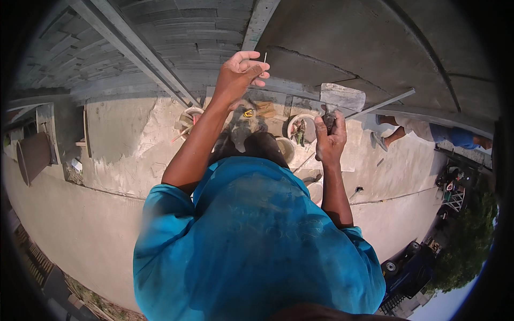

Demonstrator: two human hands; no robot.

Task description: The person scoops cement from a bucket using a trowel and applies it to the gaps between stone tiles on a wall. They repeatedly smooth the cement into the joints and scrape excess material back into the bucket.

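My left hand [246, 74] is raised in front of the wall, its thumb and fingers pinched round a thin pale pin-like piece [265, 56], perhaps a nail. That piece points upward; its lower end is hidden by the fingers. In my right hand [331, 138] is a wide-bladed scraper [342, 97], held upright by its dark handle. Grey smears cover its broad blade, which stands above my fingers near the foot of the wall. Below my left forearm, a yellow tape measure [248, 113] lies on the floor.
A white bucket [301, 130] holding tools stands between my arms, with another bucket [191, 113] to the left. Metal uprights [134, 48] cross the wall. A long straight bar [381, 103] slants at the right, near another person's leg [395, 138].
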